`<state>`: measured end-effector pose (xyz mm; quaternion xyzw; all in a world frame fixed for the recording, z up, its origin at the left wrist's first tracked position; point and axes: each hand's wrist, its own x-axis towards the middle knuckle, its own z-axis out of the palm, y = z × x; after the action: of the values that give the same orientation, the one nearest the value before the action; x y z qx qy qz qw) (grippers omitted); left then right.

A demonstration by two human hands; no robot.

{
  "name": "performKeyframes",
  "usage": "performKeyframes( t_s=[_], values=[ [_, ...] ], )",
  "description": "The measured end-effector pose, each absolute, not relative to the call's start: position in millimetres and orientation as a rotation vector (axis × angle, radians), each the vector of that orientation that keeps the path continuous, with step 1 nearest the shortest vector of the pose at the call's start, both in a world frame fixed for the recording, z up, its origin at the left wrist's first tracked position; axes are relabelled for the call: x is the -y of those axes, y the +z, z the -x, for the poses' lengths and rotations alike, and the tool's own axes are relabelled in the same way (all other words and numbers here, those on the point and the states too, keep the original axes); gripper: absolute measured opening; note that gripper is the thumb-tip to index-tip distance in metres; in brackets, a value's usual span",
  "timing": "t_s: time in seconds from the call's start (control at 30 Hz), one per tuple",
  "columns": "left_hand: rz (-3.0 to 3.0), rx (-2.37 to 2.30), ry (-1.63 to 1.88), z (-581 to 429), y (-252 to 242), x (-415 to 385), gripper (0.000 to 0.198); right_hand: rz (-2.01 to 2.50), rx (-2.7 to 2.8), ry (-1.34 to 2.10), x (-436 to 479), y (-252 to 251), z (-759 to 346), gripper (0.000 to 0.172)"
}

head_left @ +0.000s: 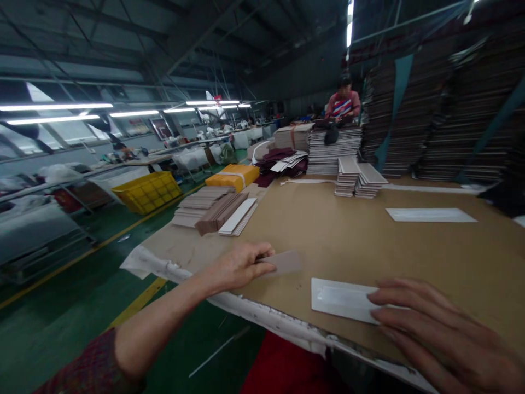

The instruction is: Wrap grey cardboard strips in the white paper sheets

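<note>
Left hand [238,266] reaching in from the lower left over the near edge of the brown-covered table [361,241], fingers curled loosely and pinched with the thumb onto one end of a small grey-brown card piece [284,262]; card lying flat or nearly flat on the table surface, its far end sticking out past the fingertips to the right. Right hand [435,328] at the lower right, spread wide and flat, fingers stretched out toward the left, fingertips pressing down on the right end of a white rectangular sheet [340,299]; nothing gripped, only pinned under the fingers. White sheet long and narrow, flat on the table close to the near edge, just right of the card piece and apart from it, faint printing or embossing on its face too blurred to read. Farther back on the left, fanned piles of brown and white card strips [215,210]; beyond them a yellow wrapped bundle [233,176]. Another white sheet [430,215] lying alone toward the right of the table. At the far end, tall stacks of flat board [334,150], with a person in a red striped top [343,104] behind them. Yellow crate [146,191] on the green floor to the left
</note>
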<state>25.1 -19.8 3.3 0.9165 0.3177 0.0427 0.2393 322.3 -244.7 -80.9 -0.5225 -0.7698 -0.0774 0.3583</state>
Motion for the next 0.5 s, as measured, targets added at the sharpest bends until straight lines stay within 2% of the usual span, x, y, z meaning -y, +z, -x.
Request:
performKeyframes(
  t_s=[0.13,0.33,0.4,0.5],
  values=[
    [-2.354,-0.552,0.040,-58.3,12.7,52.6,0.020,1.380,2.089,-0.303,224.4,-44.9,-286.1,0.047],
    [-2.321,-0.337,0.039,-87.2,10.6,74.0,0.019,1.320,2.211,-0.433,221.6,-45.8,-283.8,0.046],
    [-2.364,-0.383,0.211,-90.1,11.7,71.5,0.020,1.384,2.163,-0.418,225.6,-49.2,-302.3,0.043],
    [-2.448,-0.528,0.611,-85.3,10.0,59.3,0.031,1.645,1.883,-0.373,235.6,-54.5,-351.9,0.041]
  ],
)
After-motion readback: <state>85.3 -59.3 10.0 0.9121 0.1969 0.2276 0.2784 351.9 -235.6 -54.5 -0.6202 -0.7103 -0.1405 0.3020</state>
